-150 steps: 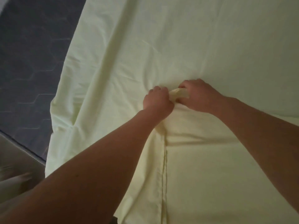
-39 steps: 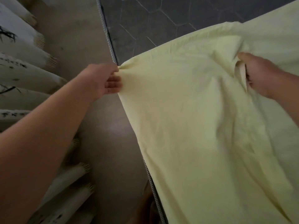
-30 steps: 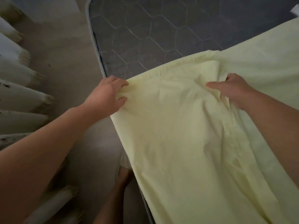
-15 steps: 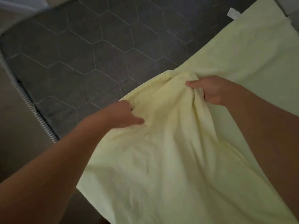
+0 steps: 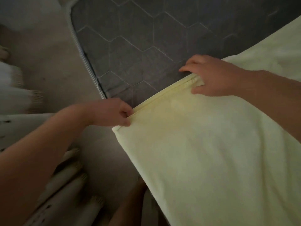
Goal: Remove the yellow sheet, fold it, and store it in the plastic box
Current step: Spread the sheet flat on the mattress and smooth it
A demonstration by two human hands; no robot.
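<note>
Fingers of my left hand (image 5: 112, 114) and right hand (image 5: 213, 77) pinch the yellow sheet (image 5: 211, 152) by its hem; slackening could misalign the layers.

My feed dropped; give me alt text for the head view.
Both hands hold the hemmed edge of the yellow sheet taut: the left hand pinches it near a corner, the right hand grips it farther along. Behind the edge lies a bare dark grey quilted mattress, with pale floor at left.
</note>
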